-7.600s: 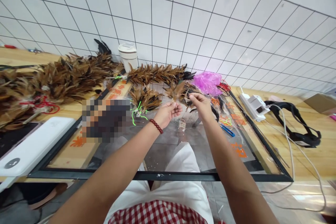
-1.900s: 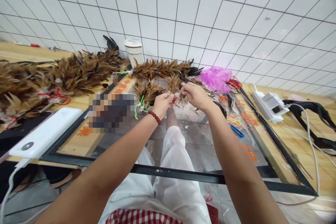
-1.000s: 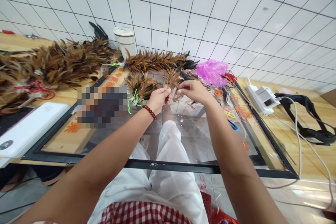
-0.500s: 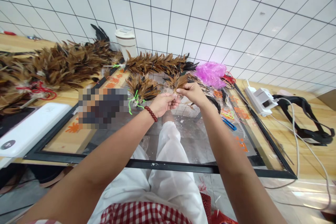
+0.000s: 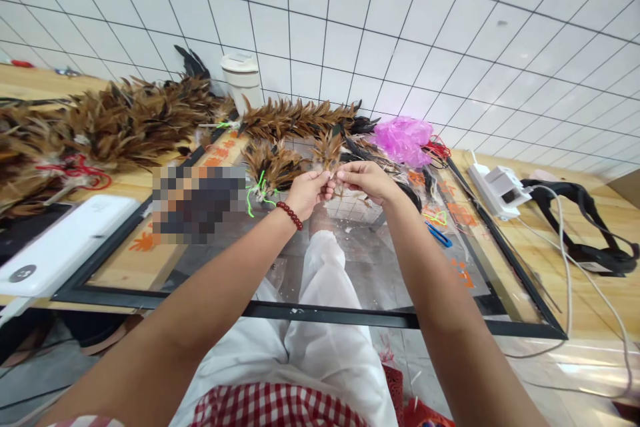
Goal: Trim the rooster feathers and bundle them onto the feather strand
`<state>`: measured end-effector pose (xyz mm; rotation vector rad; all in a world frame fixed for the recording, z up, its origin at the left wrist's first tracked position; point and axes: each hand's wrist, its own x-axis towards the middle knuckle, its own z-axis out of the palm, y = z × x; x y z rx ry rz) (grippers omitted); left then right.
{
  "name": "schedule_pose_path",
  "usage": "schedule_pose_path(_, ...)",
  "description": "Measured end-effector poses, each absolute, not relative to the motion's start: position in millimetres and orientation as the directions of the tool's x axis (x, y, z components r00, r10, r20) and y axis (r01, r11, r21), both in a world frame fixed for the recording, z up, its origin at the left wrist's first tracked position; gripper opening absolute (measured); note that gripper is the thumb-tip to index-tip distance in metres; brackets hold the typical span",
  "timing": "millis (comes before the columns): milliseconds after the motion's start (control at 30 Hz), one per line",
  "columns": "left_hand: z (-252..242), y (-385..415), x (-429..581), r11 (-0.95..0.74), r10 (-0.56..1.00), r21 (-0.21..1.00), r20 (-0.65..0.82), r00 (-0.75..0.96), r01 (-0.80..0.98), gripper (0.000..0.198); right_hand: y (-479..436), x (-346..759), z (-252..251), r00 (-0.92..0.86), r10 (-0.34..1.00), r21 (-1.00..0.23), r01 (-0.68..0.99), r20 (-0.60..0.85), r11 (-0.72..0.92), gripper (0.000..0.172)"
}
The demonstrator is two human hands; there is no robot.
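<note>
My left hand [image 5: 311, 192], with a dark red bead bracelet at the wrist, pinches the base of a small brown feather [image 5: 327, 150] tuft that fans upward. My right hand [image 5: 364, 180] is closed beside it, thumb and fingertip pressed together close to the tuft's base; what lies between them is too small to make out. Both hands are above the glass panel in its black frame [image 5: 320, 312]. Left of them lies a feather bundle [image 5: 270, 163] tied with bright green string [image 5: 259, 192]. More loose dark and pale feathers [image 5: 383, 163] are behind my right hand.
A long feather strip [image 5: 300, 120] runs along the back, near a white lidded cup [image 5: 243, 80]. Big feather bundles [image 5: 135, 120] fill the left. On the right are a pink plastic bag [image 5: 404, 140], blue snips [image 5: 439, 235], a power strip [image 5: 495, 187] and a black strap [image 5: 580, 227].
My right hand has drawn slightly away from the feather tuft. The tuft stands more upright and narrower above my left hand, where it leaned to the right before.
</note>
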<state>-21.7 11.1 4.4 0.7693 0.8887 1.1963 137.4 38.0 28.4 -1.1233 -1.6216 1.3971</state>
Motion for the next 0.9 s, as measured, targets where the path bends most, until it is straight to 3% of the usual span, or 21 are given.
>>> schedule_pose_path(300,2,10,-22,0.219,0.972,0.895,-0.163,0.171,-0.388,0.014,38,125,26,-0.293,0.946,-0.957,0.209,0.136,0.203,0.02)
schedule_pose_path(500,1,11,-22,0.222,0.973,0.903,-0.182,0.141,-0.368,0.019,35,124,28,-0.331,0.91,-0.82,0.427,0.25,0.381,0.01)
schedule_pose_path(667,-5,15,-19,0.099,0.994,0.961,-0.106,-0.015,-0.26,0.02,28,124,37,-0.5,0.862,-0.931,0.271,0.082,0.246,0.022)
schedule_pose_path(767,-6,15,-18,0.077,0.995,0.975,-0.088,-0.045,-0.207,0.021,31,121,30,-0.362,0.928,-0.967,0.193,0.088,0.167,0.018)
schedule_pose_path(900,-1,11,-19,0.12,0.993,0.93,-0.12,0.022,-0.346,0.018,37,121,23,-0.244,0.968,-0.998,0.014,-0.055,-0.054,0.019)
